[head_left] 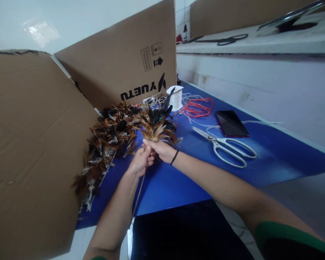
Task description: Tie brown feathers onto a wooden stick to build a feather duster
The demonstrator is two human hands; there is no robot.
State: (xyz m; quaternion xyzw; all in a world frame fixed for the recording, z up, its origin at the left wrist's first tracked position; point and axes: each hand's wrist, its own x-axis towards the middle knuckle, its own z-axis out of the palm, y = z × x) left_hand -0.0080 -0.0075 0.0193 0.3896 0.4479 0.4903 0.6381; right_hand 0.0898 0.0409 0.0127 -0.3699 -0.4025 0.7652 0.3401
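Note:
A fan-shaped bunch of feathers (156,130), brown and cream at the base with dark tips, spreads out just beyond my two hands. My right hand (162,148) pinches the base of this bunch with its fingers together. Closed and touching it on the near side is my left hand (142,159), thumb pressed against curled fingers. A thin pale cord (138,193) hangs from the left fist toward the table's front edge. The exact grip point is hidden by the fingers.
Many feather bunches (105,144) lie heaped along the cardboard panels (116,61). On the blue table (176,184) are scissors (227,146), a phone (232,123), red cord (196,107) and a white spool (176,99). Black scissors (230,39) rest on the ledge.

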